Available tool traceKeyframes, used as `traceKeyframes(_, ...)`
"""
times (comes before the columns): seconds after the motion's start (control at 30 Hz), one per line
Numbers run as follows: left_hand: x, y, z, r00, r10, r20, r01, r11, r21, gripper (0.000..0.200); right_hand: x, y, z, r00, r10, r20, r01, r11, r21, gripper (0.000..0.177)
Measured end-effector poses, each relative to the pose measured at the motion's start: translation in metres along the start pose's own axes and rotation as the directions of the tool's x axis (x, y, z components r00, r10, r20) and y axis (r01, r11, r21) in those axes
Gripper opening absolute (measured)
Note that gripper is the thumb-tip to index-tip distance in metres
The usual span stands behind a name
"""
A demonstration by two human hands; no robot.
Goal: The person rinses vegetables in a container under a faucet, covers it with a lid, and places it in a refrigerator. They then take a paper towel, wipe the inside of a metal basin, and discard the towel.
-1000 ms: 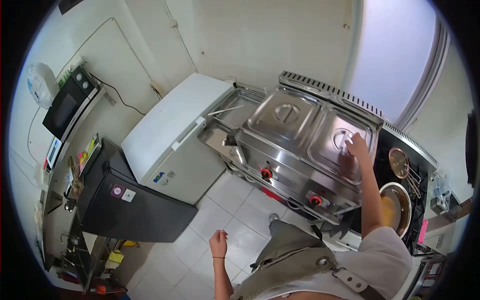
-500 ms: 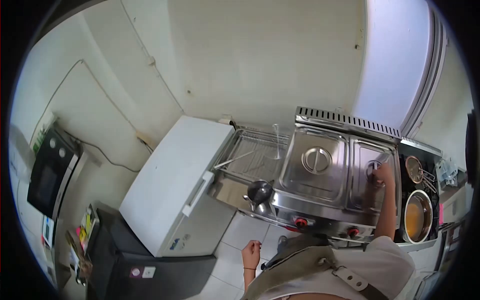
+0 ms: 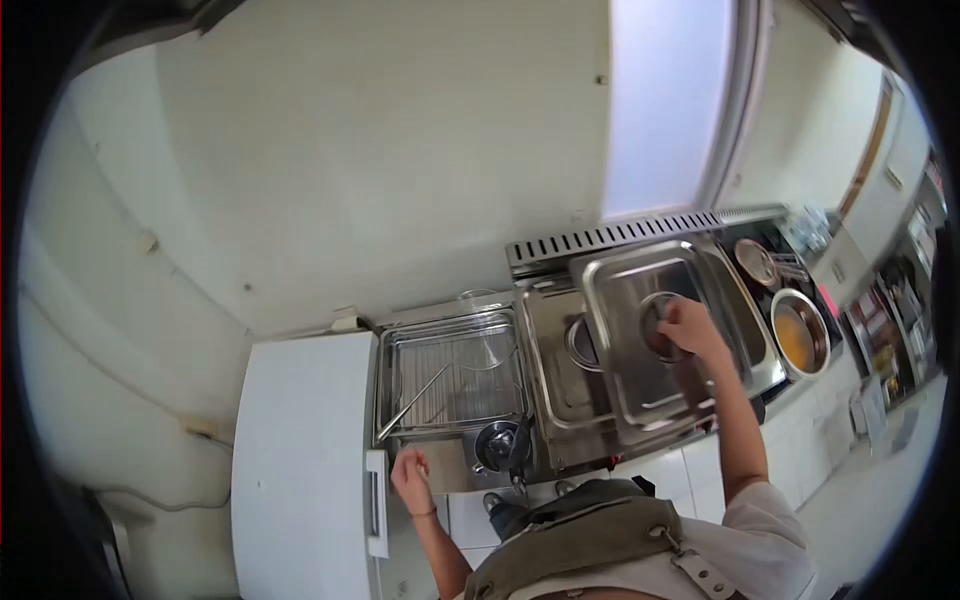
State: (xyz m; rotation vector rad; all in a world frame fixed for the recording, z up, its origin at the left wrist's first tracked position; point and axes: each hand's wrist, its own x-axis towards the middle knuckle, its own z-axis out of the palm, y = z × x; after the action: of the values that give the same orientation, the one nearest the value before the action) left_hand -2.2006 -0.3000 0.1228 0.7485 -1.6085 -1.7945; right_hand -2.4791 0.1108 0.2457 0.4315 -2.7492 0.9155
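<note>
My right hand (image 3: 684, 326) is closed on the handle of a steel rectangular pan lid (image 3: 640, 385), raised and tilted above the food warmer. The lifted lid covers part of a second steel lid (image 3: 560, 390), which lies on the left well. To the right, the uncovered well (image 3: 745, 315) shows along its inner wall; its contents are hidden. My left hand (image 3: 410, 478) holds nothing, its fingers loosely bent and apart. It hovers near the white chest freezer's handle (image 3: 376, 505), left of a small steel pot (image 3: 495, 445) with a dark ladle (image 3: 520, 445) at its side.
A wire-rack tray (image 3: 450, 335) with a long metal utensil (image 3: 415, 400) sits left of the warmer. On the right, a pot of orange liquid (image 3: 797, 335) and a smaller copper-coloured pan (image 3: 753, 262) stand on the stove. The white freezer (image 3: 300, 460) borders the left side.
The right lid has come up off its well and shifted left in my right hand. My left hand has moved up and forward, its fingers loosening. The view has turned right.
</note>
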Motion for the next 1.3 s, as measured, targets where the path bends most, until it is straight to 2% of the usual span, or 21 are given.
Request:
traceKeyframes(0.07, 0.039, 0.014, 0.021, 0.967, 0.006, 0.256, -0.014, 0.999, 0.029, 0.023, -0.008, -0.042, 0.02, 0.991, 0.11, 0.079, -0.111, 0.994, 0.004, 0.026)
traceKeyframes(0.1, 0.05, 0.023, 0.037, 0.931, -0.002, 0.366, -0.002, 1.0, 0.008, 0.023, -0.009, -0.056, 0.031, 0.988, 0.108, 0.107, -0.105, 0.994, -0.035, 0.026)
traceKeyframes(0.17, 0.062, 0.037, 0.058, 0.832, 0.041, 0.553, -0.106, 0.991, 0.086, 0.021, -0.005, -0.071, 0.053, 0.985, 0.122, 0.123, -0.113, 0.991, -0.073, 0.027)
traceKeyframes(0.2, 0.065, 0.042, 0.067, 0.821, 0.041, 0.57, -0.11, 0.99, 0.087, 0.021, -0.003, -0.074, 0.063, 0.985, 0.116, 0.131, -0.107, 0.991, -0.074, 0.027)
traceKeyframes(0.27, 0.062, 0.044, 0.079, 0.72, 0.003, 0.694, -0.131, 0.983, 0.132, 0.021, 0.003, -0.069, 0.081, 0.985, 0.088, 0.146, -0.078, 0.994, -0.078, 0.026)
traceKeyframes(0.3, 0.06, 0.038, 0.078, 0.713, -0.009, 0.701, -0.119, 0.984, 0.133, 0.021, 0.005, -0.069, 0.085, 0.983, 0.103, 0.149, -0.091, 0.992, -0.087, 0.026)
traceKeyframes(0.37, 0.059, 0.02, 0.081, 0.63, -0.103, 0.77, -0.009, 0.99, 0.14, 0.021, 0.01, -0.067, 0.091, 0.981, 0.088, 0.174, -0.085, 0.996, -0.026, 0.027)
traceKeyframes(0.4, 0.058, 0.009, 0.085, 0.62, -0.103, 0.778, -0.006, 0.991, 0.136, 0.021, 0.011, -0.064, 0.094, 0.975, 0.127, 0.18, -0.126, 0.992, -0.018, 0.028)
traceKeyframes(0.47, 0.05, -0.01, 0.091, 0.589, -0.114, 0.8, 0.166, 0.986, 0.018, 0.021, 0.017, -0.058, 0.098, 0.98, 0.111, 0.164, -0.104, 0.993, -0.047, 0.028)
traceKeyframes(0.53, 0.043, -0.007, 0.103, 0.563, -0.147, 0.813, 0.213, 0.977, 0.029, 0.022, 0.017, -0.055, 0.097, 0.982, 0.089, 0.169, -0.077, 0.994, -0.079, 0.028)
traceKeyframes(0.6, 0.038, -0.005, 0.116, 0.552, -0.172, 0.816, 0.251, 0.967, 0.034, 0.023, 0.02, -0.055, 0.097, 0.972, 0.144, 0.184, -0.141, 0.99, -0.027, 0.028)
traceKeyframes(0.67, 0.037, -0.007, 0.127, 0.525, -0.129, 0.841, 0.205, 0.979, 0.022, 0.028, 0.02, -0.055, 0.096, 0.971, 0.139, 0.193, -0.138, 0.99, -0.019, 0.028)
traceKeyframes(0.83, 0.033, -0.005, 0.146, 0.578, -0.163, 0.8, 0.168, 0.983, 0.078, 0.037, 0.02, -0.049, 0.099, 0.936, 0.217, 0.277, -0.233, 0.972, 0.026, 0.027)
traceKeyframes(0.9, 0.029, -0.008, 0.154, 0.603, -0.166, 0.781, 0.153, 0.984, 0.092, 0.039, 0.022, -0.044, 0.103, 0.972, 0.07, 0.225, -0.066, 0.997, -0.026, 0.026)
traceKeyframes(0.97, 0.022, -0.011, 0.159, 0.674, -0.119, 0.729, 0.112, 0.992, 0.058, 0.042, 0.021, -0.044, 0.102, 0.964, 0.098, 0.247, -0.105, 0.994, 0.013, 0.025)
traceKeyframes(1.0, 0.02, -0.009, 0.162, 0.677, -0.12, 0.726, 0.115, 0.992, 0.056, 0.042, 0.021, -0.046, 0.103, 0.954, 0.13, 0.271, -0.15, 0.987, 0.053, 0.025)
traceKeyframes(1.07, 0.018, -0.004, 0.164, 0.691, -0.166, 0.704, 0.046, 0.981, 0.186, 0.044, 0.02, -0.047, 0.103, 0.948, 0.132, 0.29, -0.154, 0.986, 0.056, 0.025)
traceKeyframes(1.1, 0.018, -0.006, 0.165, 0.692, -0.167, 0.702, 0.047, 0.981, 0.186, 0.044, 0.021, -0.047, 0.103, 0.944, 0.135, 0.302, -0.161, 0.985, 0.061, 0.025)
traceKeyframes(1.17, 0.019, -0.018, 0.167, 0.713, -0.071, 0.697, -0.081, 0.98, 0.183, 0.047, 0.021, -0.045, 0.105, 0.944, 0.14, 0.299, -0.167, 0.984, 0.067, 0.027)
traceKeyframes(1.23, 0.018, -0.026, 0.169, 0.719, -0.058, 0.693, -0.087, 0.981, 0.172, 0.047, 0.022, -0.041, 0.111, 0.969, 0.08, 0.233, -0.082, 0.997, 0.003, 0.03)
traceKeyframes(1.3, 0.019, -0.03, 0.17, 0.724, -0.046, 0.688, -0.094, 0.982, 0.165, 0.047, 0.023, -0.04, 0.111, 0.962, 0.095, 0.257, -0.094, 0.995, -0.015, 0.031)
